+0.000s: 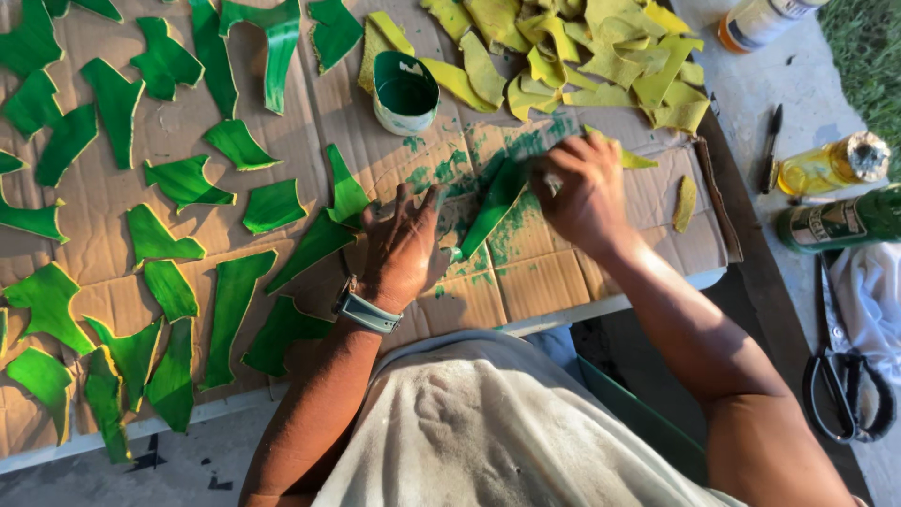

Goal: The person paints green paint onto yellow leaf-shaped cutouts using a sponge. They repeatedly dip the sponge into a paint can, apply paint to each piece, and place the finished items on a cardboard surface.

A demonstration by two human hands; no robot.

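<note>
My left hand (405,246), with a grey watch on the wrist, lies flat with fingers spread on the cardboard sheet (554,272), pinning the lower end of a curved green-painted piece (492,207). My right hand (582,192) is closed around a brush whose body is hidden in the fist, pressed against the upper end of that piece. Green paint smears surround it on the cardboard. A small tin of green paint (405,92) stands just beyond my left hand.
Several painted green pieces (183,178) lie spread over the left cardboard. A heap of unpainted yellow pieces (601,56) sits at the top right. On the right ledge are a pen (771,145), a yellow bottle (831,164), a green bottle (845,221), scissors (840,376) and a jar (765,21).
</note>
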